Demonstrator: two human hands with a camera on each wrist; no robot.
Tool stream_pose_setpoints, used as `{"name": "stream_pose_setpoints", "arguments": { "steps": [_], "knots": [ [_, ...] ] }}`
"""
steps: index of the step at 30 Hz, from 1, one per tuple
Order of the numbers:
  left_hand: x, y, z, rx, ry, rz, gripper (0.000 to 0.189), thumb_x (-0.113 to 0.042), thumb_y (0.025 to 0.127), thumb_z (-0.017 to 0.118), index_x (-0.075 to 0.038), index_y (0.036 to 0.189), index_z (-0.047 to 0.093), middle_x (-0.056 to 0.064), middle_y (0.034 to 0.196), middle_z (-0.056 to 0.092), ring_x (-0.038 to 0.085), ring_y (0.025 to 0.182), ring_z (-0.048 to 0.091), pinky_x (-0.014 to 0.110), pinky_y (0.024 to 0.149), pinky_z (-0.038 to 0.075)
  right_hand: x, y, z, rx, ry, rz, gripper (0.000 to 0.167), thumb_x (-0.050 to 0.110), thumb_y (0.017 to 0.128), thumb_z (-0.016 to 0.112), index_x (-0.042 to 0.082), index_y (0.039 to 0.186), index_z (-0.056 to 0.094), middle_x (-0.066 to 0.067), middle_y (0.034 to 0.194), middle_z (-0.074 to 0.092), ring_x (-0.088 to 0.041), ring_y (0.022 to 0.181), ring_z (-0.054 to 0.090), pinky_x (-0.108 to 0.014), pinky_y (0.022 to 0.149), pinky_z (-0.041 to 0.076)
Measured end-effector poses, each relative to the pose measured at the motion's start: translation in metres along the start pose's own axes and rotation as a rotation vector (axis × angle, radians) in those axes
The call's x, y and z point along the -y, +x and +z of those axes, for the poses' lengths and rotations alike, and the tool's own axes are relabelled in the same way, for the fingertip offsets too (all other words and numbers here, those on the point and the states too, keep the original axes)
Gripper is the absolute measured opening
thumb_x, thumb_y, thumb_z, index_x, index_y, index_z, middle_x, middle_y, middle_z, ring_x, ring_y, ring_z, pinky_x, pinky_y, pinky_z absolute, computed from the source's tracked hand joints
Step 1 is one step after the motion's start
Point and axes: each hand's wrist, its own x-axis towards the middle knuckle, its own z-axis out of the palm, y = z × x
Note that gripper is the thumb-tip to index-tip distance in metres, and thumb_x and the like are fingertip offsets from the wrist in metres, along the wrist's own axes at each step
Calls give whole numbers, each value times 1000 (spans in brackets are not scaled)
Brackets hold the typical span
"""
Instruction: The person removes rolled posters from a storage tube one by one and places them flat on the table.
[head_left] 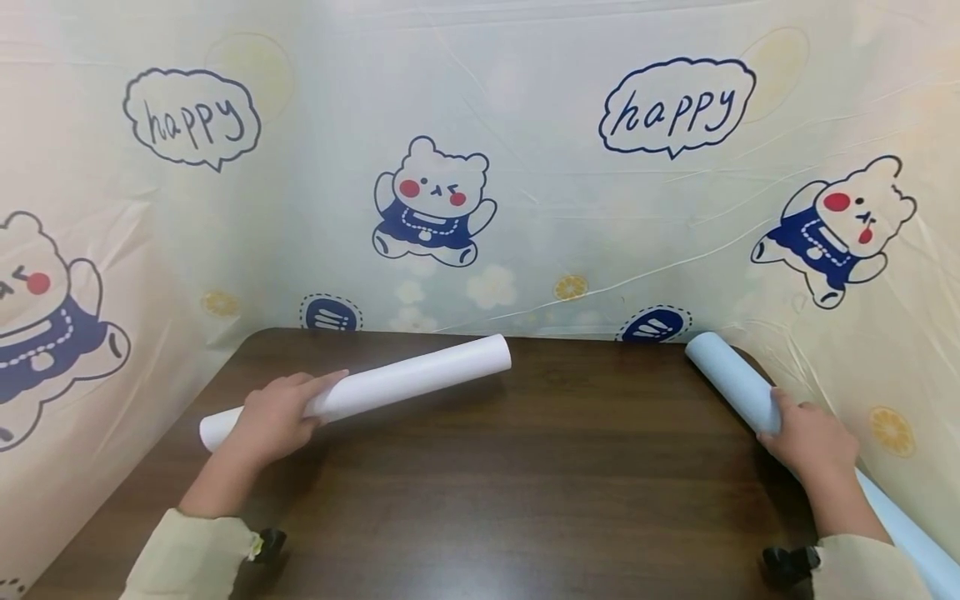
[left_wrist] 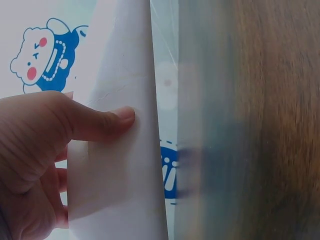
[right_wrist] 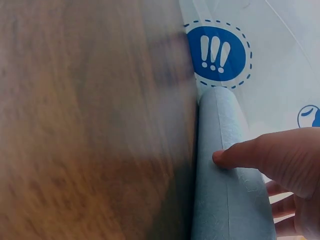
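My left hand (head_left: 276,417) grips a long white roll (head_left: 420,377) around its lower-left part. In the head view the roll slants up to the right, casting a shadow on the dark wooden table (head_left: 525,483). The left wrist view shows the thumb (left_wrist: 107,124) across the roll's face, with the other fingers partly hidden behind it. At the table's right edge, my right hand (head_left: 813,437) holds a light blue roll (head_left: 731,375), whose near end runs out of frame. A lengthwise seam marks this blue roll (right_wrist: 220,200) in the right wrist view, the thumb lying over it.
A pale printed sheet (head_left: 540,192) with bears, oranges and "happy" bubbles hangs behind the table and along both sides. Dark clips or straps (head_left: 787,565) show at both cuffs.
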Motion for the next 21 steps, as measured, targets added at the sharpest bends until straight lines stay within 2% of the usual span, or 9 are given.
{"name": "stream_pose_setpoints", "arguments": {
  "steps": [11, 21],
  "knots": [
    [-8, 7, 1, 35, -2, -14, 71, -7, 73, 83, -18, 137, 56, 18, 111, 66, 38, 94, 62, 58, 66, 49, 5, 0, 5, -25, -7, -23, 81, 25, 74, 79, -5, 138, 38, -41, 107, 50, -56, 88, 52, -61, 53, 44],
    [-17, 13, 3, 48, -15, -8, 72, -9, 74, 83, -19, 139, 55, 17, 114, 66, 38, 98, 61, 59, 71, 48, 16, 0, 5, -70, -10, -61, 75, 24, 75, 78, -4, 134, 43, -41, 111, 49, -59, 93, 49, -66, 58, 44]
  ]
}}
